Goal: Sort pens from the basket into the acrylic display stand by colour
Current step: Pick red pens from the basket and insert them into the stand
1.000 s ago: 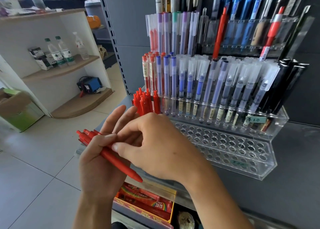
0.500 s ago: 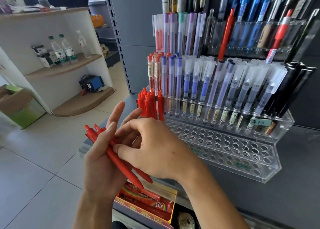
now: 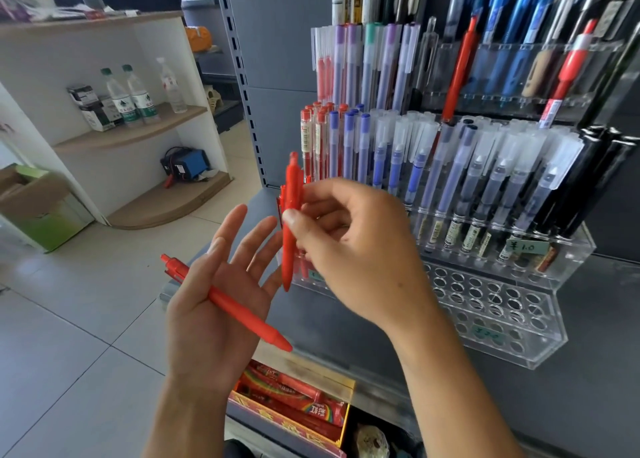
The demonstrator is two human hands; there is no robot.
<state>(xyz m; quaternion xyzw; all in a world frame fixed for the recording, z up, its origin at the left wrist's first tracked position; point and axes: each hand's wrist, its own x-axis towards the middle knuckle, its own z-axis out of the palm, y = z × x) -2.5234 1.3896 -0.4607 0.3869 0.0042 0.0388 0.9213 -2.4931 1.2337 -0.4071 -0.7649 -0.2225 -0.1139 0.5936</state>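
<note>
head | right hand [image 3: 360, 249] fingers pinch 1 red pen [image 3: 290, 222] | left hand [image 3: 214, 305] fingers spread, 1 red pen on palm [image 3: 239, 310]

Your right hand [image 3: 360, 249] pinches one red pen [image 3: 290, 215] upright just in front of the acrylic stand [image 3: 540, 350]; your left hand [image 3: 214, 305], palm up beside it, cradles another pen [image 3: 239, 312].

Two bare forearms enter from below, each ending in an ungloved hand: left hand [image 3: 221, 305], right hand [image 3: 360, 249]. No sleeve reaches either wrist. Fingernails are short and plain.
</note>
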